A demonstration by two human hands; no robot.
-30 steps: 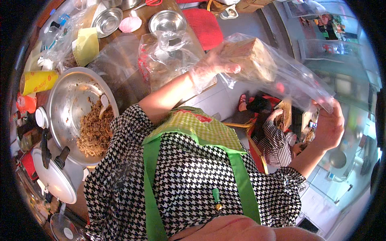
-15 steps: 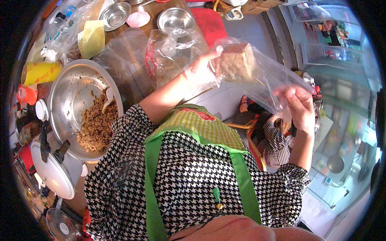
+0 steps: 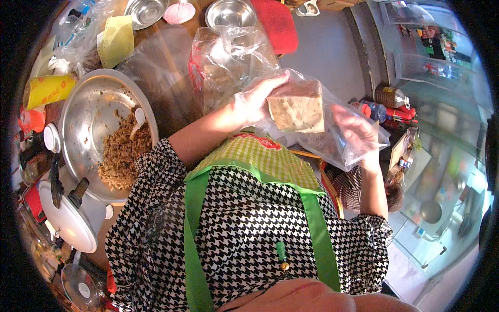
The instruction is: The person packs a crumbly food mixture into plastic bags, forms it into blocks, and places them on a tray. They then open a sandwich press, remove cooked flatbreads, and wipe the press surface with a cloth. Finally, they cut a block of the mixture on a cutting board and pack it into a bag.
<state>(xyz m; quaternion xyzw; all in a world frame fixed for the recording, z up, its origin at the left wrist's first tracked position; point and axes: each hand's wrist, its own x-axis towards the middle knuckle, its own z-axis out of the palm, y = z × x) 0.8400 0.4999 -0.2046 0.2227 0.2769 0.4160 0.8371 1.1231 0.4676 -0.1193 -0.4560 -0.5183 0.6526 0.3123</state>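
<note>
A brownish-tan square block [image 3: 297, 110] with a mottled pale face sits inside a clear plastic bag [image 3: 332, 151]. My left hand [image 3: 254, 104] grips the block's left side through the film, thumb along the top edge. At the bag's loose end is my right hand [image 3: 359, 136], closed on the plastic; its fingers show only hazily through the film. Behind my left hand, a second clear bag [image 3: 228, 57] with red print rests on the wooden table [image 3: 169, 104].
On the left, a large steel basin [image 3: 83, 125] holds brown minced filling and a white spoon [image 3: 138, 122]. Nearby are a yellow roll [image 3: 52, 90] and a white lid [image 3: 70, 218]. Steel bowls [image 3: 231, 14] and a red stool [image 3: 275, 26] stand farther off. Another person's striped sleeve [image 3: 347, 187] shows below my right hand.
My right hand has moved left and down toward the block, so the stretched bag is now slack. The block has turned, its broad face toward me, and come slightly nearer.
</note>
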